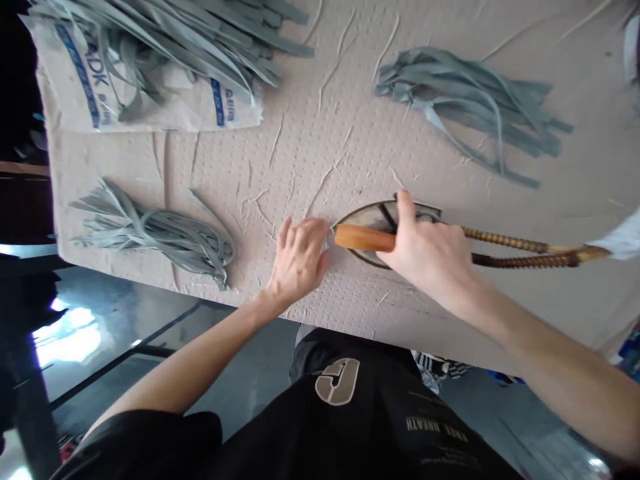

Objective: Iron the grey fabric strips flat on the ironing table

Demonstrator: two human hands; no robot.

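Wooden bar (363,238): orange, lying across a dark-rimmed oval piece (387,217), right of frame centre.
Right hand (425,257): closed over the bar, index finger stretched up onto the oval.
Left hand (300,260): fingers loosely curled, tips at the bar's left end; whether it grips, I cannot tell.
Twisted brown rods (520,250): run right towards a co-worker's white sleeve (615,237).
Grey strips (465,107): bunches upper right, lower left, and upper left on a printed sack (230,113), all on a speckled beige board (320,133).

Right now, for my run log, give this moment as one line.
left hand: open, by orange handle | right hand: on orange handle | nearby: grey strips on mat
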